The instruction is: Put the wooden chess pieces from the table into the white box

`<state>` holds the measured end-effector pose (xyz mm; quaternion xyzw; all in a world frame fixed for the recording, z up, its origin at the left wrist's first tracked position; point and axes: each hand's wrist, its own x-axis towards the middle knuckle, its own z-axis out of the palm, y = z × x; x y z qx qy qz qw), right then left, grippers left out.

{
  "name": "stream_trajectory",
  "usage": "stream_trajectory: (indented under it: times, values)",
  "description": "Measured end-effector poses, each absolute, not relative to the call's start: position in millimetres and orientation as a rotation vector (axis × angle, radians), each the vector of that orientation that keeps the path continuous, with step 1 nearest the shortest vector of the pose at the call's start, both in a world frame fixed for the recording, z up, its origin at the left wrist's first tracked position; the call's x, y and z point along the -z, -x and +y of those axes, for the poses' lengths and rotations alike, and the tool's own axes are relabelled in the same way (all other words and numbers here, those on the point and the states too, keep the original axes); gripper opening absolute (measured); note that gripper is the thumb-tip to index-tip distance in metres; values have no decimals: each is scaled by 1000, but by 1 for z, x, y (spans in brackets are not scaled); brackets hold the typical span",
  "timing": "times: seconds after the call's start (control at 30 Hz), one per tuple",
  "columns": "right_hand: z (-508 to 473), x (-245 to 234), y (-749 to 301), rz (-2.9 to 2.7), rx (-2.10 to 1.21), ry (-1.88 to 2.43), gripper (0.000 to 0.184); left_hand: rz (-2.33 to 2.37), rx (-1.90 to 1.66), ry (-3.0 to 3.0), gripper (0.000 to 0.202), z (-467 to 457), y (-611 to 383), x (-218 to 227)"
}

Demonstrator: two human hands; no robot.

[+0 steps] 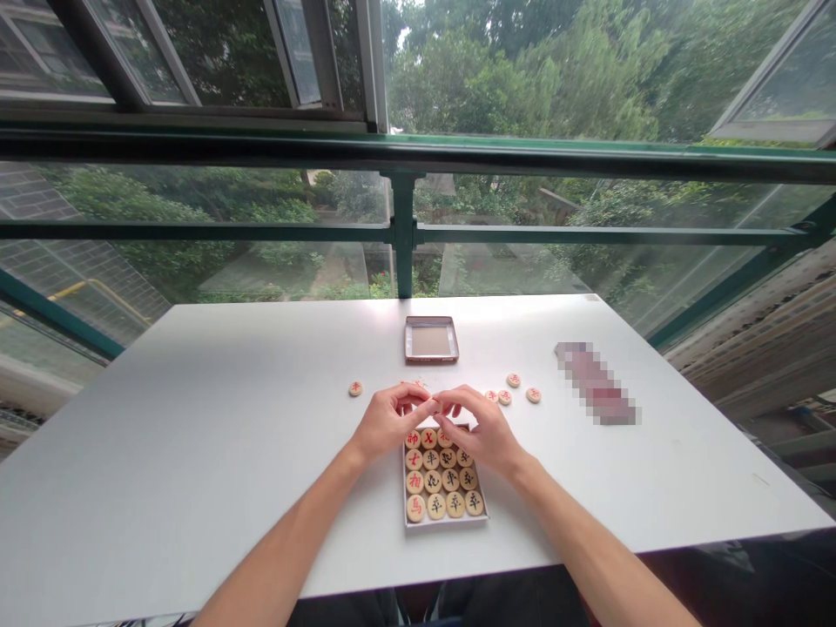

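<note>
The left hand and right hand hovered with fingers curled and tips drawn together, touching each other; whether they pinched a piece could not be told. Directly beneath both hands lay the box with its rows of xiangqi pieces. Beyond the fingertips sat the box lid. One loose piece lay outside the left hand, and four loose pieces lay just past the right hand on the white table.

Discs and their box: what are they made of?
Discs: probably wood, going by the pale tan, smooth matte faces with red or black characters. Box: thin white rim, matte; card or plastic, cannot tell which.
</note>
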<state>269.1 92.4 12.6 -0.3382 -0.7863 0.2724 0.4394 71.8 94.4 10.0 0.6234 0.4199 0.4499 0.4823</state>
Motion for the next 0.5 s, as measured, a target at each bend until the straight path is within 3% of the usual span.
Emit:
stream_trajectory:
  times: [0.5]
  values:
    - [92, -16, -270, -1945, -686, 854, 22, 1009, -1098, -1521, 32, 94, -71, -11]
